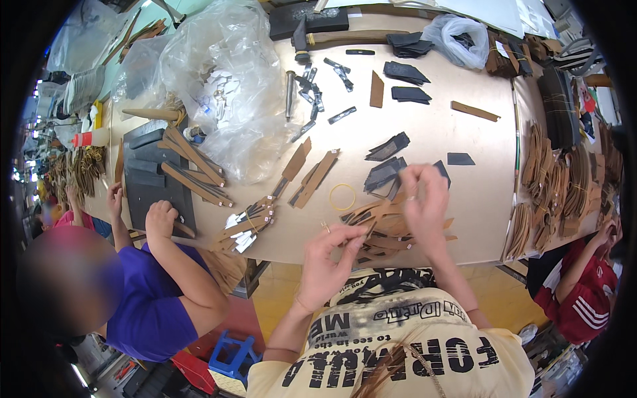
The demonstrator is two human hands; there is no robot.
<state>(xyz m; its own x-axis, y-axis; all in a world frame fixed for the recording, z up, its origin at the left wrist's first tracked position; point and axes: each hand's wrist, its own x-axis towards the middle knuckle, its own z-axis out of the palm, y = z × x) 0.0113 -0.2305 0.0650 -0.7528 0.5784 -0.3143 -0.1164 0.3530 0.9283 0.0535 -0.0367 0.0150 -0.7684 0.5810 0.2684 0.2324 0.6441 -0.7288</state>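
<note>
My left hand (332, 257) is closed in a pinch on the end of a brown leather strip (378, 215) at the table's near edge. Beneath and beside it lies a loose pile of brown strips (391, 244). My right hand (428, 207) hovers over the right side of that pile, its fingers curled together; whatever they may hold is hidden. Just beyond its fingertips is a stack of dark slanted-end leather pieces (383, 174). A yellow rubber band (342, 197) lies left of the pile. Further left sits a banded bundle of brown strips (249, 222) with white tags.
A hammer (302, 41), a metal punch (290, 96) and small dark pieces (342, 115) lie farther back. Clear plastic bags (225, 86) fill the back left. Bundled strips (551, 179) line the right. A co-worker in purple (156, 292) works at the left, another in red (584, 292) at the right.
</note>
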